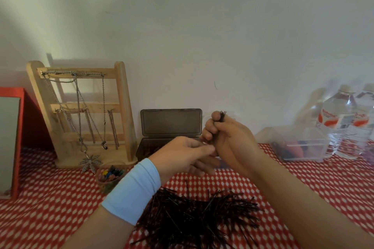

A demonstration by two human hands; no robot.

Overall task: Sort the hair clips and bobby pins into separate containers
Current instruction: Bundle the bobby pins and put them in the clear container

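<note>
One wide-angle camera, worn on the person's head, looks forward and down from close above the red-and-white diamond-patterned tablecloth [50, 198]. The pile of thin black metal bobby pins [198, 214] lies nearest the lens at the bottom edge. The plain pale wall [202, 26] faces the camera and fills the upper half.

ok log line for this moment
right hand: grips pin bundle | left hand: fingers by right hand | pile: on table | dark box: open

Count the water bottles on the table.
2 water bottles: one stands far right, just behind the clear plastic box; the other is beside it, cut by the frame edge. More may be hidden.
</note>
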